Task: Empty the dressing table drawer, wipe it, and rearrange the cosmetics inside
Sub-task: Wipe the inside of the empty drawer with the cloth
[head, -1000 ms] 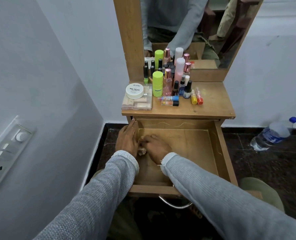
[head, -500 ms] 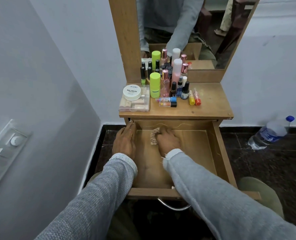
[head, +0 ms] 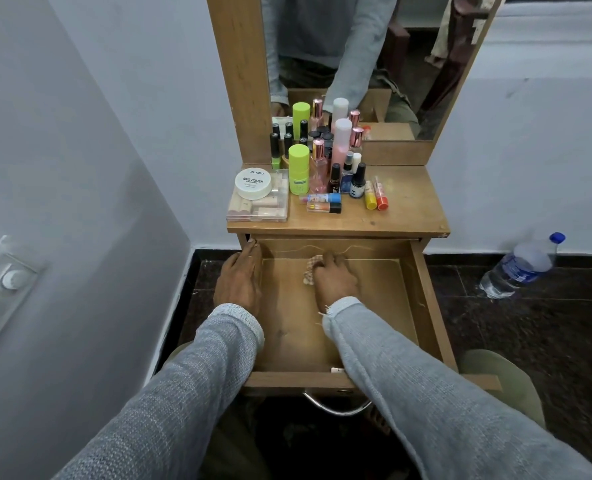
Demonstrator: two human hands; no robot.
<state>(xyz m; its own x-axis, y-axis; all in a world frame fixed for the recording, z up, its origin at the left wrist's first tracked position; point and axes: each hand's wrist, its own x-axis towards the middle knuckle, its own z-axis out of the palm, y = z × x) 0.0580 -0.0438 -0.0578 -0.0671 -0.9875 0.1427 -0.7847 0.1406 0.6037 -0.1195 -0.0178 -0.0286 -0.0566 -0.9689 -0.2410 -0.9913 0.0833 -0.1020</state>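
Open drawer [head: 426, 306] bottom under right hand [head: 336, 278] pressed on cloth [head: 310, 270], left hand [head: 239, 282] flat along left wall

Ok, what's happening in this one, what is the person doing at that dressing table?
A person is wiping out the open drawer. The right hand presses a small cloth near the drawer's back wall, while the left hand rests on its left side wall. The drawer holds nothing else; the cosmetics stand on the tabletop in front of the mirror.
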